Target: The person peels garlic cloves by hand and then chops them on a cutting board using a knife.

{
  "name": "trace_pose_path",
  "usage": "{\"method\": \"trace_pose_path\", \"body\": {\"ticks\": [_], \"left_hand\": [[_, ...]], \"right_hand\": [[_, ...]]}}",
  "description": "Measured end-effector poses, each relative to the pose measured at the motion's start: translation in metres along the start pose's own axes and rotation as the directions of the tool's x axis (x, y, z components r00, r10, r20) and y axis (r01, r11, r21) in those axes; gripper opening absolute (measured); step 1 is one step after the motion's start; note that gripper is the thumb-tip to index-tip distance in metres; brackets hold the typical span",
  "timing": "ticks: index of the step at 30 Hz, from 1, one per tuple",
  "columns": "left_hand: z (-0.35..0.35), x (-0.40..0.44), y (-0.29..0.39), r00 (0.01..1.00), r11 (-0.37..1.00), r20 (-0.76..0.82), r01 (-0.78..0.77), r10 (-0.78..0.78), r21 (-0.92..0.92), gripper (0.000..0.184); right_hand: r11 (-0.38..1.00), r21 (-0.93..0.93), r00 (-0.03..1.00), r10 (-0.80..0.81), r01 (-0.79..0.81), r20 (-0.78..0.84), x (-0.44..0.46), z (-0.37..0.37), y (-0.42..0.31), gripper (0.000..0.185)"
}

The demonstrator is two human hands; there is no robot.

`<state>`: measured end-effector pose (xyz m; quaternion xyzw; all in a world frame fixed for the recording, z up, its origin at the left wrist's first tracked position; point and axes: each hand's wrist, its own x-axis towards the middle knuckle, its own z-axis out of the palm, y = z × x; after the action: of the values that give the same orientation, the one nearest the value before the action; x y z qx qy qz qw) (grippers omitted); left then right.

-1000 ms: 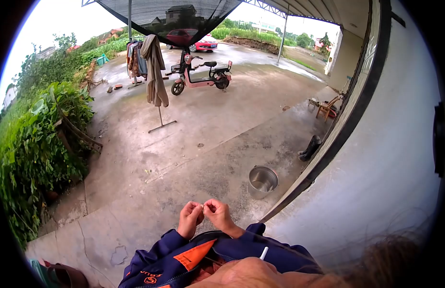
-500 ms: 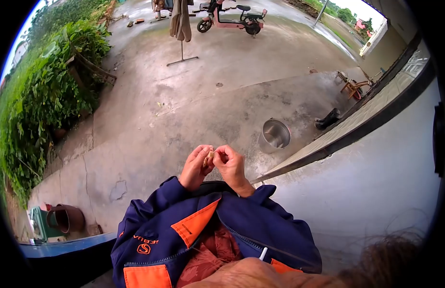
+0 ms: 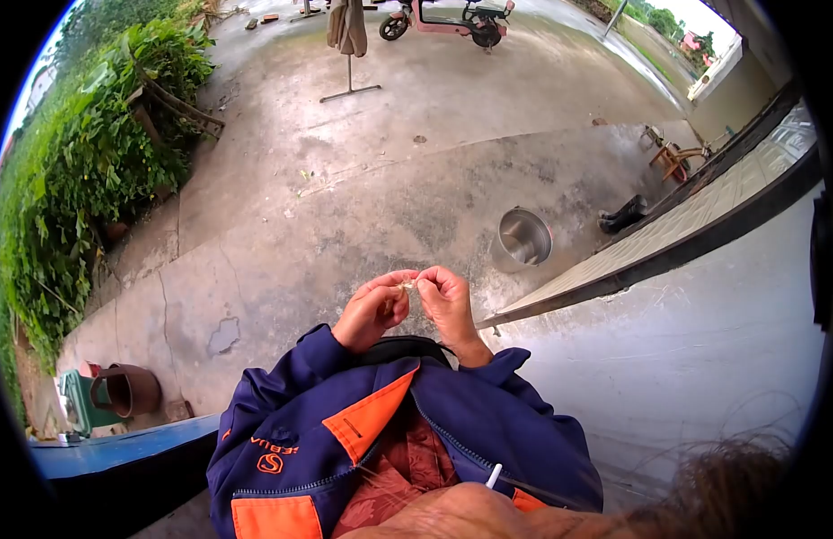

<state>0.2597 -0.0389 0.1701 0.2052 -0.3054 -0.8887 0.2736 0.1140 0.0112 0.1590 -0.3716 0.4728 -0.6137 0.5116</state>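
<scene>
Pinching a small pale thing [image 3: 406, 285], both hands meet to the left of the metal bucket [image 3: 524, 230] and nearer the wearer; the left hand [image 3: 373, 308] has thumb and forefinger pressed on it, other fingers curled; the right hand [image 3: 446, 303] grips its other end between thumb and fingertip; it is too small to identify; black boots [image 3: 623, 215] lie right of the bucket; the pink scooter [image 3: 445, 25] stands well beyond it.

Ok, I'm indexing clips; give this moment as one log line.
left hand: holding pale bit; right hand: fingertips at it; bucket: on ground
</scene>
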Motion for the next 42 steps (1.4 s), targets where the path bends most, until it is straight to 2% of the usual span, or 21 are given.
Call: {"method": "trace_pose_path", "body": {"ticks": [3,5,7,9,11,13,15,16,17,18,19,21,23,25,27,29,34,36,37,39,42], "left_hand": [[0.002,0.0,-0.002,0.999,0.999,-0.015,0.036,-0.035,0.022,0.035],[0.006,-0.001,-0.002,0.997,0.998,-0.049,0.059,-0.057,0.03,0.03],[0.004,0.0,-0.007,0.998,0.998,-0.044,0.05,-0.048,0.036,0.025],[0.004,0.002,-0.008,0.999,0.998,-0.038,0.035,-0.033,0.048,0.02],[0.005,0.004,-0.009,0.995,0.998,-0.089,0.043,-0.039,0.047,0.011],[0.002,0.007,-0.012,0.994,1.0,-0.107,0.0,0.002,0.02,0.01],[0.002,0.011,-0.014,0.991,0.999,-0.126,-0.047,0.046,-0.006,0.01],[0.004,0.014,-0.015,0.982,0.995,-0.16,-0.097,0.096,0.001,0.01],[0.005,0.017,-0.015,0.97,0.989,-0.191,-0.148,0.148,0.012,0.011],[0.005,0.02,-0.016,0.968,0.987,-0.195,-0.157,0.157,0.015,0.011],[0.006,0.022,-0.019,0.959,0.984,-0.219,-0.167,0.177,0.064,0.013],[0.01,0.027,-0.023,0.948,0.978,-0.247,-0.177,0.2,0.114,0.016],[0.014,0.033,-0.027,0.914,0.948,-0.298,-0.207,0.274,0.24,0.02],[0.021,0.039,-0.026,0.896,0.935,-0.321,-0.223,0.308,0.275,0.02],[0.025,0.044,-0.029,0.874,0.923,-0.35,-0.235,0.338,0.304,0.019],[0.024,0.054,-0.033,0.798,0.841,-0.388,-0.251,0.46,0.479,0.022],[0.012,0.062,-0.027,0.815,0.823,-0.35,-0.248,0.462,0.512,0.022],[0.005,0.067,-0.022,0.81,0.824,-0.358,-0.248,0.465,0.509,0.022],[0.0,0.069,-0.018,0.806,0.838,-0.377,-0.247,0.457,0.487,0.02],[-0.011,0.074,-0.011,0.801,0.852,-0.399,-0.245,0.446,0.462,0.018],[-0.032,0.084,0.003,0.777,0.866,-0.454,-0.224,0.436,0.448,0.017]], "right_hand": [[1.0,-0.021,0.999,0.02,-0.021,-0.034,0.0,-0.003,0.003,0.01],[0.998,0.066,0.997,0.0,0.006,-0.081,0.0,-0.005,0.0,0.009],[0.999,-0.003,0.996,-0.04,0.04,-0.082,0.003,-0.003,-0.003,0.011],[0.965,-0.204,0.986,-0.16,0.165,0.04,0.009,-0.005,0.005,0.013],[0.968,-0.187,0.986,-0.16,0.165,0.04,0.012,-0.006,0.005,0.013],[0.973,-0.172,0.987,-0.153,0.157,0.041,0.013,-0.012,0.005,0.013],[0.988,0.081,0.986,0.123,-0.133,0.114,0.016,-0.023,0.002,0.011],[0.988,0.081,0.984,0.122,-0.133,0.126,0.016,-0.023,0.001,0.011],[0.97,0.126,0.968,0.184,-0.207,0.174,0.016,-0.021,0.0,0.011],[0.945,0.167,0.944,0.243,-0.282,0.223,0.017,-0.019,-0.001,0.012],[0.945,0.166,0.942,0.242,-0.283,0.232,0.019,-0.017,-0.002,0.012],[0.984,0.074,0.971,0.147,-0.163,0.188,0.022,-0.016,-0.002,0.014],[0.989,0.047,0.972,0.126,-0.138,0.197,0.026,-0.022,-0.001,0.014],[0.994,0.018,0.971,0.101,-0.107,0.216,0.034,-0.029,0.002,0.015],[0.996,-0.088,0.969,0.002,0.02,0.245,0.037,-0.034,0.007,0.016],[0.995,-0.094,0.964,0.007,0.019,0.265,0.043,-0.038,0.007,0.015],[1.0,-0.005,0.963,0.015,-0.014,0.27,0.063,-0.04,0.016,0.013],[0.982,0.026,0.938,0.169,-0.185,0.302,0.075,-0.041,0.016,0.013],[0.981,0.024,0.935,0.174,-0.19,0.308,0.082,-0.04,0.019,0.013],[0.909,0.16,0.879,0.309,-0.386,0.362,0.097,-0.035,0.029,0.015],[0.854,0.215,0.852,0.383,-0.473,0.356,0.119,-0.018,0.032,0.015]]}}
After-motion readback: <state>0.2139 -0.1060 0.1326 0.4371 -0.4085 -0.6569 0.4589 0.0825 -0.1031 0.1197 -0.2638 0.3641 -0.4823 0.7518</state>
